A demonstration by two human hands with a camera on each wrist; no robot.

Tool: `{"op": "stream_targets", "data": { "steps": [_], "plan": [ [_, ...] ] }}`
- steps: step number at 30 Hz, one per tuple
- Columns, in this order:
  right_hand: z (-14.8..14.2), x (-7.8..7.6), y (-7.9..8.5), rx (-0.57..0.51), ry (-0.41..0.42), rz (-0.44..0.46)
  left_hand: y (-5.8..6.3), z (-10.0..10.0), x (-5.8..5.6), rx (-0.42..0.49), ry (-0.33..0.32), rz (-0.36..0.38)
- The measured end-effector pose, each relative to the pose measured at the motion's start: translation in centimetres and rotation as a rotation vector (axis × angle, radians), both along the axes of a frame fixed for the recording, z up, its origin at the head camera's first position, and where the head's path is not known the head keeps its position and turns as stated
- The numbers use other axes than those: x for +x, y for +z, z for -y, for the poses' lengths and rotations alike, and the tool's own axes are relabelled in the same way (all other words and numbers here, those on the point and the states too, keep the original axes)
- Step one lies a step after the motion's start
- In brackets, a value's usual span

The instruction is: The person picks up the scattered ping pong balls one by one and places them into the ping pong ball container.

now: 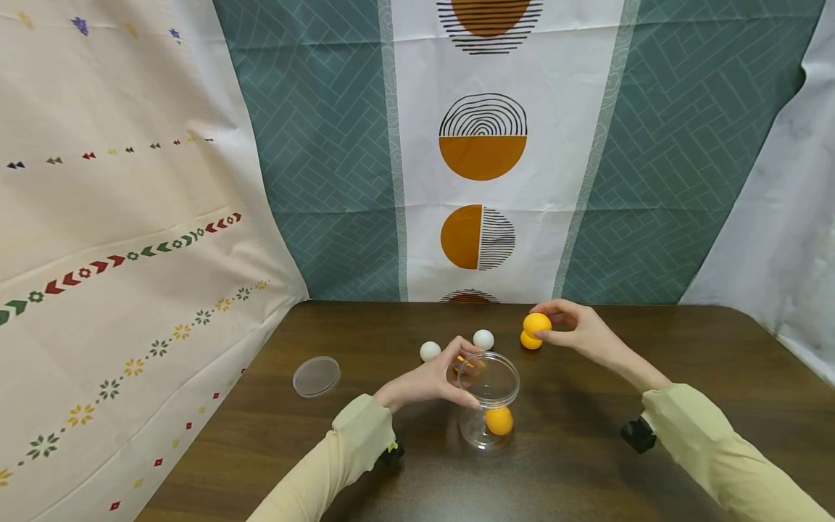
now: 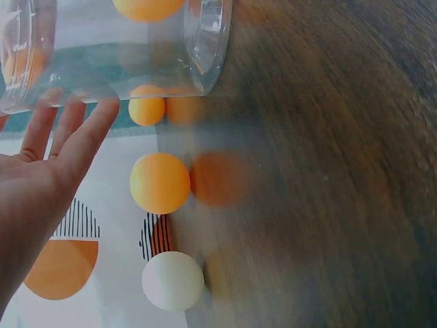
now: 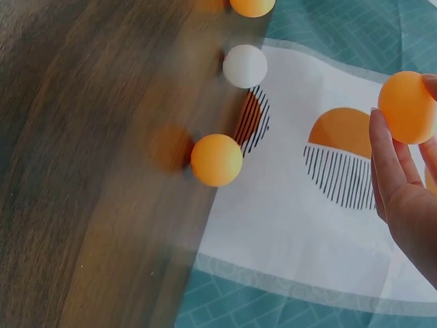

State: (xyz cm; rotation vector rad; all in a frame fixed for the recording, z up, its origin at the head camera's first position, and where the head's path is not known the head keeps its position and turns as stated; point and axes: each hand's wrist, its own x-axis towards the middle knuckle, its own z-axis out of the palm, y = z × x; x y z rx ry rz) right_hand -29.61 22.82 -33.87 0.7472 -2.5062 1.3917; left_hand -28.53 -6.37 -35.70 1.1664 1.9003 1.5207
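Observation:
My left hand (image 1: 427, 380) grips a clear plastic jar (image 1: 472, 431) near its rim, thumb on the near side. The jar stands upright on the table with an orange ball (image 1: 499, 420) low inside. Between the thumb and fingers of my right hand (image 1: 579, 333) is another orange ball (image 1: 538, 323), held up off the table and also seen in the right wrist view, where the ball (image 3: 405, 108) sits at the fingertips. Just behind it in the head view, one more orange ball (image 1: 531, 341) rests on the table. An orange ball (image 1: 464, 362) shows partly behind my left fingers.
Two white balls (image 1: 483, 339) lie on the table beyond the jar, one either side of my left fingers. To the left, a clear round lid (image 1: 316, 377) lies flat. A patterned cloth (image 1: 483, 246) hangs at the table's back edge.

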Motion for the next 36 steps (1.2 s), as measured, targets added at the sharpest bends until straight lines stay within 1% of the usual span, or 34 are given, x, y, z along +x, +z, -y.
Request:
{"op": "stream_targets", "data": {
  "steps": [8, 15, 23, 27, 29, 34, 36],
  "plan": [
    [0.9, 0.7, 0.8, -0.004, 0.037, -0.021, -0.1, 0.0, -0.2, -0.004, -0.009, 0.002],
    [1.8, 1.2, 1.5, -0.01, 0.062, -0.02, -0.1, 0.0, -0.2, -0.005, 0.002, -0.005],
    [2.3, 1.5, 1.7, -0.026, 0.098, -0.015, -0.1, 0.0, -0.1, -0.001, 0.004, -0.003],
    [2.5, 1.5, 1.7, -0.033, 0.125, -0.01, -0.1, 0.1, -0.1, -0.006, 0.008, 0.004],
    [2.9, 1.9, 2.0, -0.041, 0.142, -0.007, -0.1, 0.1, -0.1, -0.007, 0.011, 0.008],
    [3.6, 2.3, 2.3, -0.093, 0.211, 0.018, -0.1, 0.1, -0.1, -0.013, 0.004, 0.017],
    [3.7, 2.2, 2.0, -0.105, 0.235, 0.026, 0.0, 0.1, -0.1, -0.017, -0.001, 0.02]
  ]
}}
